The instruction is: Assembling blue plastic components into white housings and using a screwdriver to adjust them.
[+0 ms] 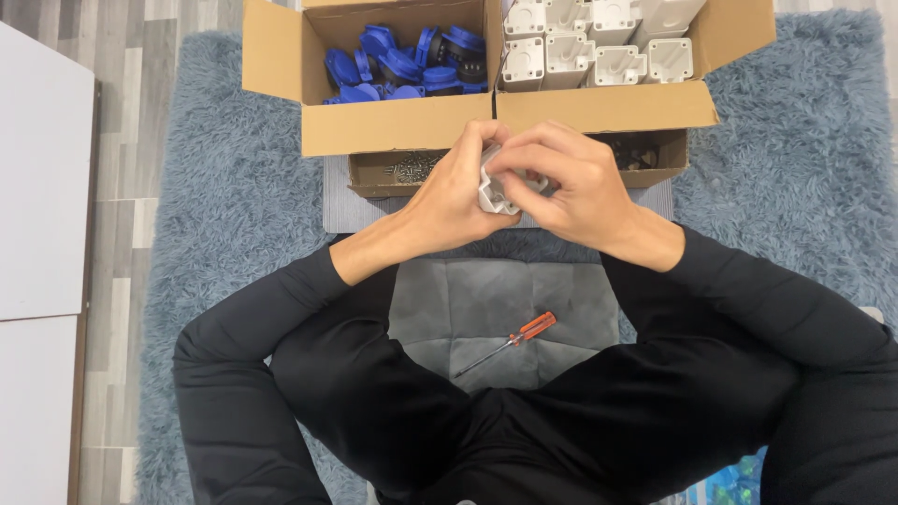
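Observation:
Both hands meet over the grey mat, closed around a small white plastic part (493, 194). My left hand (456, 187) cups it from the left, and my right hand (561, 182) covers it from above and the right. Most of the part is hidden by the fingers. Below the hands, a screwdriver (513, 340) with an orange-red handle lies on the grey cushion (468, 309) between my legs. Just behind the hands stands a low cardboard tray of small dark screws (412, 168).
A cardboard box (281, 56) holds several blue plastic parts (402, 64). Beside it, another box (608, 108) holds several white plastic housings (599, 42). All rest on a shaggy blue rug (234, 206). A white cabinet (42, 178) stands at the left.

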